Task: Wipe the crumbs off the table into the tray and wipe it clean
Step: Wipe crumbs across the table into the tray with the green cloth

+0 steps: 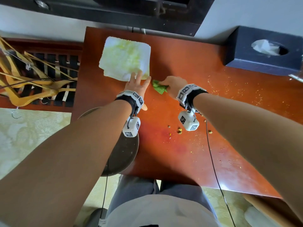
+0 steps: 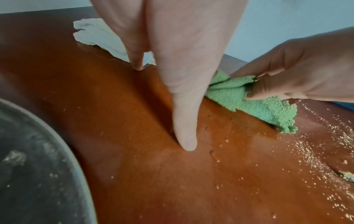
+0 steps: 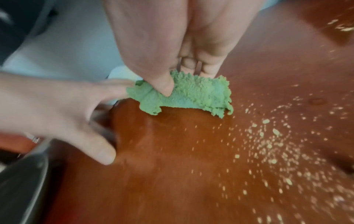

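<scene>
One green cloth (image 1: 158,87) is pinched by the right hand (image 1: 173,86). One white towel (image 1: 125,58) is touched by the flat, open left hand (image 1: 136,86). One tray (image 1: 121,154) is half hidden under an arm; the crumbs (image 1: 179,130) on the bench (image 1: 188,63) are too many to count.

Tray (image 1: 124,154) half-hidden (under forearm)

White cloth: a folded white terry cloth with yellow-green stains (image 1: 125,58) lies flat toward the far left part of the tabletop; in the left wrist view its stacked folded edges show (image 2: 95,36).
Tissue box: a dark blue rectangular tissue box (image 1: 262,51) stands at the far right, a white tissue showing in its oval opening.
Hangers: a tangled heap of pale wooden clothes hangers (image 1: 32,84) lies on a dark red slatted rack (image 1: 54,69) to the left.
Floor: pale patterned carpet (image 1: 24,136) with a light floral design.
Wall: a plain white wall (image 1: 246,12) behind, with a dark frame (image 1: 131,7) above.
</scene>
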The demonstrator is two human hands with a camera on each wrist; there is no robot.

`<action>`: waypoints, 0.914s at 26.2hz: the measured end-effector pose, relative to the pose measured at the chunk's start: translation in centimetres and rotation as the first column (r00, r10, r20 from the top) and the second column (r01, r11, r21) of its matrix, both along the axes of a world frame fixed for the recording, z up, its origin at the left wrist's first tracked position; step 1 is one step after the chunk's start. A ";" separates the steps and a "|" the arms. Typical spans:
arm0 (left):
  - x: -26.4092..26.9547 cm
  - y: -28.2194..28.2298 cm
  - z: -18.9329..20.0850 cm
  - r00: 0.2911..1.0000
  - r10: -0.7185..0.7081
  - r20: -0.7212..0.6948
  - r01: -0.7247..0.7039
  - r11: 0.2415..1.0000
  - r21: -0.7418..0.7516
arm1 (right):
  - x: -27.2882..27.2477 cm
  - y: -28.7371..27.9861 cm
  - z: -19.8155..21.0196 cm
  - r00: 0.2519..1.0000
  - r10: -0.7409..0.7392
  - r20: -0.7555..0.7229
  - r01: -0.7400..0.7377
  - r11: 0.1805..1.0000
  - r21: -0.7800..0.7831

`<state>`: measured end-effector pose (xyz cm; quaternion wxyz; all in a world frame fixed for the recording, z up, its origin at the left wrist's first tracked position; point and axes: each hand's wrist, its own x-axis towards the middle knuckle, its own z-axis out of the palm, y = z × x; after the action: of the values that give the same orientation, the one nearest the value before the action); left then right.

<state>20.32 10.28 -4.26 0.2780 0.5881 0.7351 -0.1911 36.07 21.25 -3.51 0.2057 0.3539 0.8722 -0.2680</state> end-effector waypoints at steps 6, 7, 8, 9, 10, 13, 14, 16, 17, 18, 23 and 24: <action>-0.2 -0.6 -0.1 1.000 -0.020 -0.004 0.020 1.000 -0.001 | 0.3 -4.7 -1.1 0.954 0.297 0.043 -0.290 0.949 -0.122; -0.1 -0.7 0.0 0.999 -0.030 -0.011 0.030 1.000 -0.002 | 0.8 -5.1 -1.3 0.948 0.315 0.050 -0.305 0.941 -0.148; 0.0 -0.8 0.2 0.999 -0.029 -0.019 0.029 1.000 -0.001 | 1.2 -5.3 -1.2 0.941 0.332 0.060 -0.318 0.933 -0.165; 0.1 -0.9 0.3 0.999 -0.019 -0.025 0.019 1.000 -0.007 | 1.6 -5.3 -1.1 0.934 0.349 0.073 -0.333 0.927 -0.174; 0.3 -1.0 0.4 1.000 -0.005 -0.027 0.005 1.000 -0.013 | 2.0 -5.2 -0.8 0.927 0.364 0.091 -0.345 0.922 -0.175; 0.8 -1.5 0.6 0.999 0.047 -0.006 -0.047 0.998 -0.045 | 2.6 -4.7 0.0 0.901 0.402 0.160 -0.374 0.910 -0.180; 0.9 -1.7 0.4 0.999 0.054 0.001 -0.054 0.997 -0.049 | 2.7 -4.6 0.2 0.897 0.400 0.187 -0.368 0.911 -0.185; 1.1 -2.1 0.3 0.998 0.055 0.008 -0.054 0.998 -0.040 | 2.7 -4.5 0.9 0.913 0.354 0.203 -0.321 0.930 -0.176; 1.1 -2.1 0.3 0.999 0.053 0.012 -0.053 0.998 -0.036 | 2.7 -4.1 1.2 0.947 0.269 0.177 -0.244 0.958 -0.151; 1.2 -2.2 0.2 0.998 0.053 0.019 -0.052 0.998 -0.037 | 2.6 -3.7 1.7 0.982 0.138 0.132 -0.122 0.985 -0.122; 1.3 -1.9 0.4 0.997 0.070 0.027 -0.068 0.996 -0.066 | 2.5 0.1 1.7 0.956 -0.282 -0.086 0.291 0.948 0.129; 1.4 -1.9 0.4 0.997 0.073 0.025 -0.071 0.996 -0.062 | 2.7 0.4 1.1 0.943 -0.320 -0.088 0.330 0.933 0.141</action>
<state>21.74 8.41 -3.87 0.3127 0.5549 0.7458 -0.1952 38.82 21.64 -2.38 0.1030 0.4993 0.8258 -0.2411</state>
